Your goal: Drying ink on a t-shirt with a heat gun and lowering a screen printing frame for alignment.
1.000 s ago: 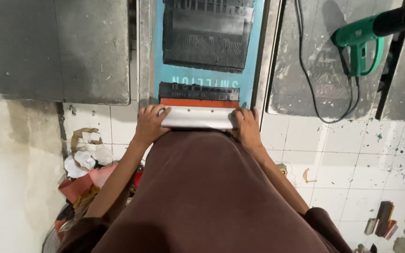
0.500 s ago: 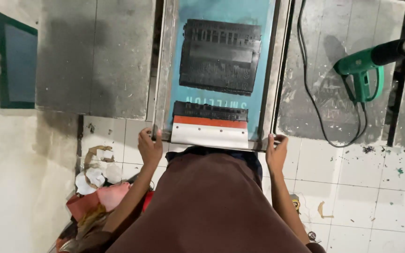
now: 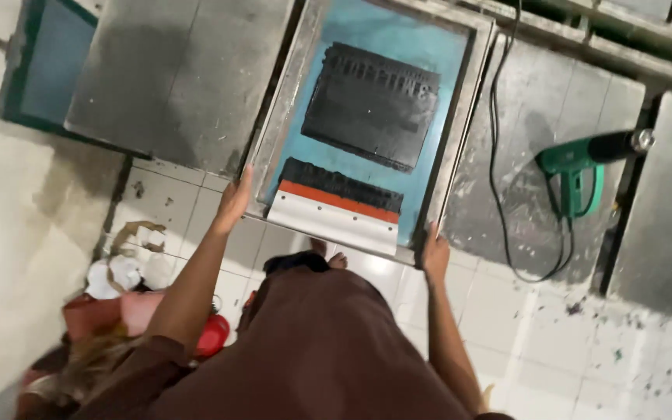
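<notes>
A metal screen frame (image 3: 460, 132) with blue mesh and a black inked patch lies in front of me. A squeegee (image 3: 332, 222) with a white handle and an orange blade rests on the mesh at the near end, with no hand on it. My left hand (image 3: 235, 204) grips the frame's near left corner. My right hand (image 3: 435, 253) grips its near right corner. My brown garment fills the bottom of the view.
A green heat gun (image 3: 585, 159) lies on the grey board to the right, its black cable (image 3: 495, 155) looping past the frame. Grey boards sit left (image 3: 173, 78) and far right (image 3: 670, 218). A second green-framed screen (image 3: 40, 70) is far left. Rags and red items (image 3: 118, 272) litter the tiled floor.
Both hands have let go of the squeegee handle and moved outward to the frame's near corners. The squeegee stays on the mesh, and the view has pulled back.
</notes>
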